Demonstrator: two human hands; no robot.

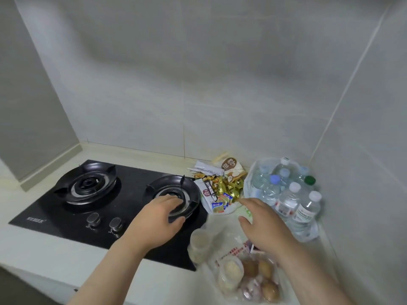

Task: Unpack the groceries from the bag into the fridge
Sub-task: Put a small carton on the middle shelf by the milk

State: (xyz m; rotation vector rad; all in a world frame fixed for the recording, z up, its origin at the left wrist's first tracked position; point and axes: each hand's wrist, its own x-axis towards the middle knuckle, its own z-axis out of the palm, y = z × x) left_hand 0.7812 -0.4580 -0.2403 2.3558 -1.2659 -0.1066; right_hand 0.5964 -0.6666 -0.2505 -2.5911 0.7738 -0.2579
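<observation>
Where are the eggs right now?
Head view, bottom right: the eggs lie in a clear bag on the counter, right of the stove, below the right hand.

Single head-worn wide-angle view, set high over a pale stone counter. It pitches forward and down into the corner of the grey tiled walls. Close range: both forearms enter from 6 o'clock, with the left hand and right hand just below frame centre. Black glass two-burner gas hob at 8 o'clock, cluster of clear plastic water bottles at 4 o'clock. Straight tile lines bow towards the edges. Upper half of the frame is wall only.
</observation>
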